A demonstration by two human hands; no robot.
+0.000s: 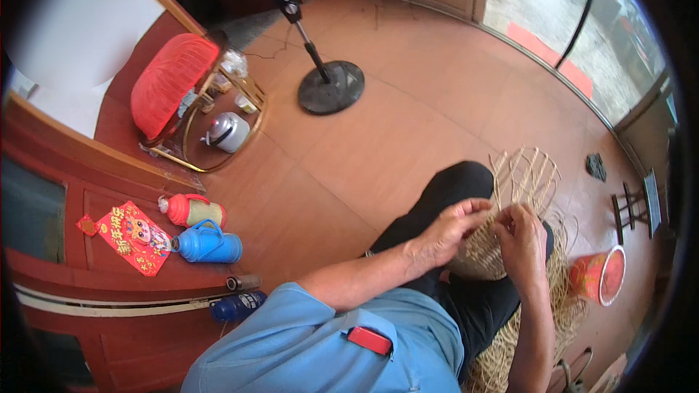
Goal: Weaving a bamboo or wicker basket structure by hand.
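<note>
On my lap lies a tan woven piece (482,256) made of straw-like cord, its finished part tightly plaited. Loose cord loops (526,175) fan out from its far edge. My left hand (453,231) is closed at the left of that edge, thumb and fingers pinching the work. Close to it on the right, my right hand (521,241) bends its fingers round the cords in a pinch. Which single strand each hand grips is too small to tell. A heap of loose tan cord (502,353) hangs by my right leg down to the floor.
A red bucket (598,276) and a small stool (635,211) stand at right. Far off is a black fan base (331,87). At left are a low rack (251,120) with a kettle (227,132), a red flask (195,211) and a blue flask (211,245).
</note>
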